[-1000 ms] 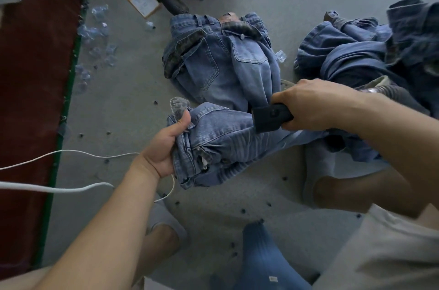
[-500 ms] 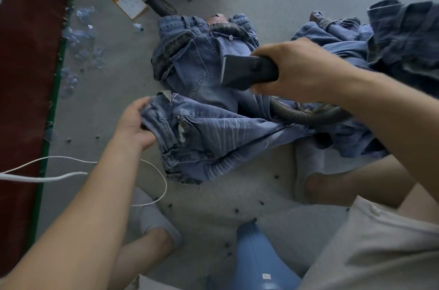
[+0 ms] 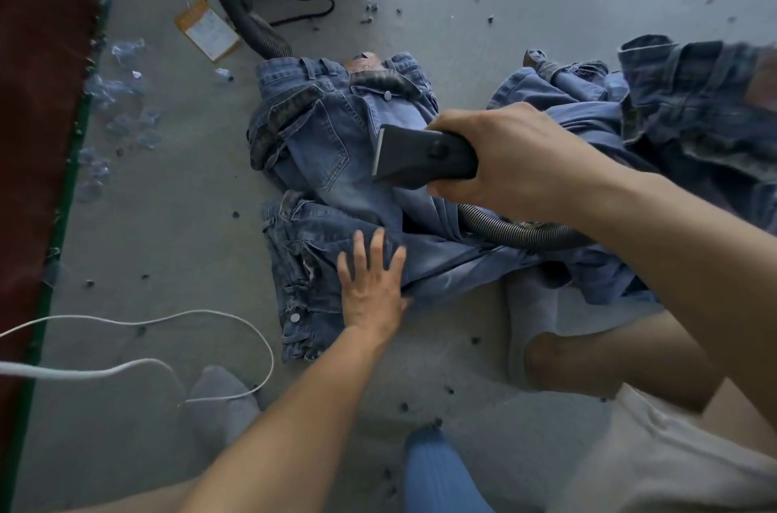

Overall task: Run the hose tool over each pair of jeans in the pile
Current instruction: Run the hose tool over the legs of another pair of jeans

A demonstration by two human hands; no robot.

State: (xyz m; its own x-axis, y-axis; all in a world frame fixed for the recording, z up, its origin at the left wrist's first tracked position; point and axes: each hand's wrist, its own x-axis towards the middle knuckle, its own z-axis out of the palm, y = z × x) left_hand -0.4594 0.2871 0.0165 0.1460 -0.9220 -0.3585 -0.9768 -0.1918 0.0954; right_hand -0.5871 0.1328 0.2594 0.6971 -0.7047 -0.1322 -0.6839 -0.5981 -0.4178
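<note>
Jeans point(image 3: 336, 256) under left hand point(image 3: 372, 285)

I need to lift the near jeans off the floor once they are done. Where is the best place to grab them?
Probably the waistband end of the near jeans, from the left: its thick edge lies free on the floor, while the legs run right under the hose. The left hand lies flat beside it.
</note>
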